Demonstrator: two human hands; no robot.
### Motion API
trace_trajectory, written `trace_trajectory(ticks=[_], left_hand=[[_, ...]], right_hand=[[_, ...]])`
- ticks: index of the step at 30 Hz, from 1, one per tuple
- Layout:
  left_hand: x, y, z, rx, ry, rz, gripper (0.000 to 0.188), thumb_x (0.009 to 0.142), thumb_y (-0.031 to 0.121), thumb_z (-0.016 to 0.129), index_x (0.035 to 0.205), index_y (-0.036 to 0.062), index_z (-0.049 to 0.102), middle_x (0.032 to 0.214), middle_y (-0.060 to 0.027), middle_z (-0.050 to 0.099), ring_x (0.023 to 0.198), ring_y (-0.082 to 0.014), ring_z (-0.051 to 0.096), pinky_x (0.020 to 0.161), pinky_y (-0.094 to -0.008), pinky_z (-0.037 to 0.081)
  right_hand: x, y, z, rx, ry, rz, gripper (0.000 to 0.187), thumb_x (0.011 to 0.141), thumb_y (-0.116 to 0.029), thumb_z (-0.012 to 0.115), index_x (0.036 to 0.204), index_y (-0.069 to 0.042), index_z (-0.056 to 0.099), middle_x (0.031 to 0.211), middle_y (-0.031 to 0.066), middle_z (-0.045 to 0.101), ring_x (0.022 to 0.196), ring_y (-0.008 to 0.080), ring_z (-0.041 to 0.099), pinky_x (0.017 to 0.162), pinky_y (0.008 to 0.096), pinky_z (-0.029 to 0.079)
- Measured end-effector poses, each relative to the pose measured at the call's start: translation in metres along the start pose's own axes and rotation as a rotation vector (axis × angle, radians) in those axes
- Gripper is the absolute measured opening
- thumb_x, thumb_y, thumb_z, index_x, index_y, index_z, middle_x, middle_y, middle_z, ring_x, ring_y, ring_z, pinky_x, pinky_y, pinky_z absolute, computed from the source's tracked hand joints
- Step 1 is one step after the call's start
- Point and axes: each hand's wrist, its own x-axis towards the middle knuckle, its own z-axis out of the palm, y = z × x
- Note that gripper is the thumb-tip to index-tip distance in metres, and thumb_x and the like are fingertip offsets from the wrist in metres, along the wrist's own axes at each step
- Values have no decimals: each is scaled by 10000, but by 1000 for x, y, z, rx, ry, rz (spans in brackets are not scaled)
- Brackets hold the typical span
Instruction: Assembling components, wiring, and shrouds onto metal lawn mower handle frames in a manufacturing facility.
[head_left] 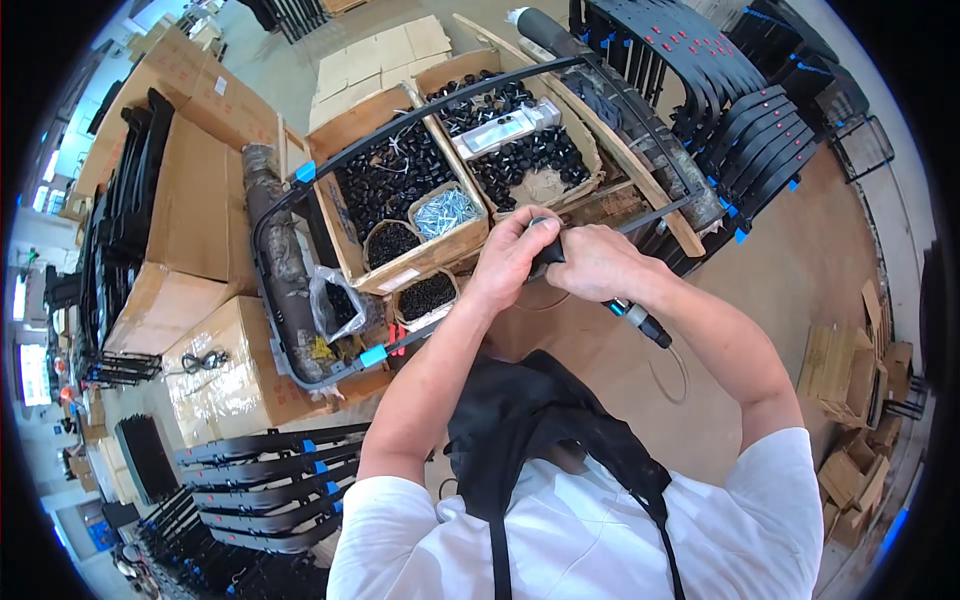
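My two hands meet just in front of the wooden box. My right hand (600, 262) is closed around a slim powered screwdriver (640, 322), whose dark rear end and thin cable stick out behind the palm. At the hands' meeting point is a small rounded black piece (547, 245). The thumb and fingers of my left hand (515, 255) pinch this piece; its exact kind is partly hidden. A long black tubular frame (400, 105) with blue tape bits lies across the box and padded supports, its near bar passing by my hands.
The wooden box (460, 240) holds black caps, a tub of silver screws (443, 213) and a tub of small black parts (390, 243). Cardboard cartons (215, 365) stand left. Stacked black frames (270, 490) sit lower left, more (750, 130) at upper right. A wrapped roller (280, 250) supports the frame.
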Motion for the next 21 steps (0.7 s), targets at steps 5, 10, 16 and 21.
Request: trace_trajectory(ticks=[5, 10, 16, 21], left_hand=[[-2, -12, -3, -61, 30, 0, 206, 1025, 240, 679, 1124, 60, 673, 1015, 26, 650, 935, -68, 568, 865, -258, 475], [-13, -10, 2, -41, 52, 28, 187, 1026, 223, 676, 1123, 63, 671, 1018, 25, 645, 936, -69, 559, 866, -255, 468], [-26, -15, 7, 36, 45, 70, 184, 1036, 227, 673, 1122, 64, 672, 1017, 21, 645, 932, -69, 553, 869, -264, 475], [-28, -22, 9, 22, 36, 91, 197, 1039, 240, 677, 1119, 60, 672, 1014, 22, 648, 939, -70, 555, 876, -271, 476]], right_hand=[[3, 2, 5, -30, -21, -11, 453, 855, -359, 645, 811, 86, 714, 806, 276, 729, 844, 439, 740, 812, 519, 579], [-3, 0, 10, -57, 26, -45, 437, 864, -353, 645, 800, 74, 715, 863, 288, 737, 895, 442, 739, 821, 528, 576], [-5, 9, 20, -86, 10, -86, 417, 850, -319, 637, 945, 71, 749, 946, 299, 743, 946, 448, 739, 883, 519, 577], [-6, 15, 32, -53, 37, -56, 418, 850, -326, 650, 942, 71, 744, 953, 295, 744, 956, 447, 735, 878, 517, 579]])
